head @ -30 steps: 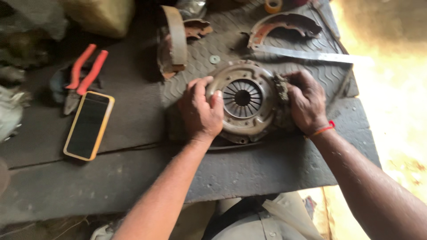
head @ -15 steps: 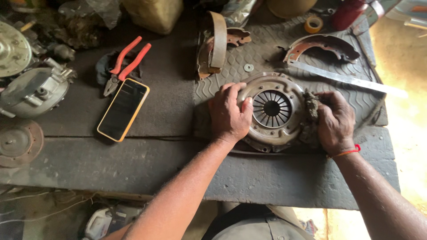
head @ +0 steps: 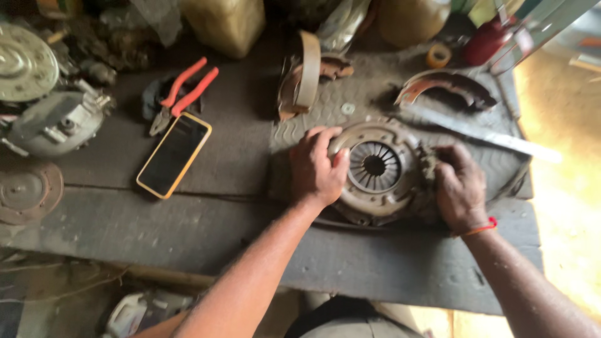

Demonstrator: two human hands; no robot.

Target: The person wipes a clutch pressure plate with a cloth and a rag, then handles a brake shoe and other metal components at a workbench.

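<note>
A round, rusty clutch pressure plate [head: 375, 172] with radial spring fingers lies on a dark ribbed rubber mat [head: 375, 84] on the workbench. My left hand [head: 316, 168] grips its left rim, thumb on the plate's face. My right hand [head: 460, 186] presses a dirty, greasy rag [head: 429, 164] against the plate's right edge. A red thread band circles my right wrist.
A phone in a yellow case [head: 174, 154] and red-handled pliers [head: 183, 94] lie to the left. Brake shoes [head: 444, 86], a second brake shoe [head: 302, 72], a washer [head: 347, 108] and a long metal strip [head: 482, 133] sit behind the plate. Metal engine parts [head: 53, 122] crowd the far left; the bench's front edge is near.
The view has shifted slightly and blurred. My right hand with the rag has slid a little along the plate's right edge; my left hand keeps its grip on the rim.
</note>
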